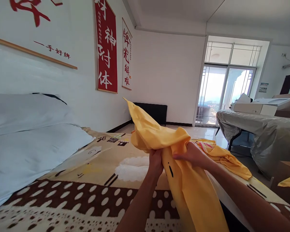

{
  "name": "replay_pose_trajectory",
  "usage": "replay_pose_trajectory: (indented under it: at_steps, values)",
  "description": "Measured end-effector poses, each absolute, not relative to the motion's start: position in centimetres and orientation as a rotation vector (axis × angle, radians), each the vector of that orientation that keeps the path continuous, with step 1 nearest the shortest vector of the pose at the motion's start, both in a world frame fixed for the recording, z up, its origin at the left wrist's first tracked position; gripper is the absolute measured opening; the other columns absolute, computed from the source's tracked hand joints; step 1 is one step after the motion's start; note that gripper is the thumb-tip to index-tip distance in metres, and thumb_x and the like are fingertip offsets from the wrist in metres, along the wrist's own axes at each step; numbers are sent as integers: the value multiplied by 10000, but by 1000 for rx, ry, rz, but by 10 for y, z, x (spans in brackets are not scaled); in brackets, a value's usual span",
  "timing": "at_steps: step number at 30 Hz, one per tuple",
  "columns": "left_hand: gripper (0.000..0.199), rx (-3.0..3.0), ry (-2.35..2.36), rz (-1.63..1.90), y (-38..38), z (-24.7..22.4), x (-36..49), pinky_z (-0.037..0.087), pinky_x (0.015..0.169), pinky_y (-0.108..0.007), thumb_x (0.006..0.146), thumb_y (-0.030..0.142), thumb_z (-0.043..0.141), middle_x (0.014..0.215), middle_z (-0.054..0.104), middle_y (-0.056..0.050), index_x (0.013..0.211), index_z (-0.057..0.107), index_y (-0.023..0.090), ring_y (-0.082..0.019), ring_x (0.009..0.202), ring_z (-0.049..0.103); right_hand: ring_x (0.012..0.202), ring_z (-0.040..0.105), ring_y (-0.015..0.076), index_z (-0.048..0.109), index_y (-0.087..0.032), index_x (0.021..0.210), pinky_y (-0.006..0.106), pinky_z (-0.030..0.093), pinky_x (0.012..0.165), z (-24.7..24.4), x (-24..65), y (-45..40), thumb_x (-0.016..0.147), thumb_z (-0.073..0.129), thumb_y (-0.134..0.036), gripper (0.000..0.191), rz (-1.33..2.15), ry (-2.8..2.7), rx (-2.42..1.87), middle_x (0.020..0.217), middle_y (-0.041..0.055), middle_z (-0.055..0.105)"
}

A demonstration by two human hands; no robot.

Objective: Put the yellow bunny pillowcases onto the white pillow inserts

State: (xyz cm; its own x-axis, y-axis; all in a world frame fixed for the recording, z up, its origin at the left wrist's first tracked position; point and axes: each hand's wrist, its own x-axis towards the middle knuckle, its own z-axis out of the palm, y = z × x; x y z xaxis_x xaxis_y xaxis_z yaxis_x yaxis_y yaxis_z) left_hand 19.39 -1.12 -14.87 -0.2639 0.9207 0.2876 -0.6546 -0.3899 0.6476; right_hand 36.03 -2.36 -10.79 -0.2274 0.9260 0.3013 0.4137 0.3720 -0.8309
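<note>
A yellow cloth (157, 130) with a small black mark is held up in front of me over the bed. My left hand (156, 161) is closed around a gathered part of it. On the other side, my right hand (188, 154) grips a fold, its thumb pressed on the fabric. One pointed corner of the cloth sticks up to the far left, and the lower part hangs down towards me. What is inside the folds is hidden. A second yellow cloth (228, 158) with pink marks lies crumpled on the bed beyond my right forearm.
White pillows (33, 148) are at the left on a patterned blanket (91, 196). A plastic-covered table (268, 127) with boxes (256, 108) stands at the right. Below it is a cardboard box (287, 170). Scrolls (107, 48) hang on the wall, and a glass door (223, 93) is behind.
</note>
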Motion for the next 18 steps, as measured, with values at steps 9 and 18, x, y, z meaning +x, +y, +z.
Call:
replay_pose_trajectory:
  at_steps: [9, 18]
  values:
    - [362, 1031, 587, 1828, 6, -172, 213, 475, 786, -304, 672, 453, 698, 909, 685, -79, 861, 635, 151, -236, 930, 609, 679, 563, 179, 567, -161, 715, 269, 424, 584, -118, 375, 0, 646, 620, -327, 187, 686, -1661, -1315, 692, 11, 604]
    - [327, 1221, 1059, 1698, -7, -237, 201, 417, 801, -359, 663, 487, 690, 584, 564, -37, 585, 546, 204, -276, 820, 568, 678, 608, 177, 607, -162, 755, 293, 490, 652, -143, 382, 15, 580, 747, -386, 317, 1245, -1708, -1004, 716, 1, 650]
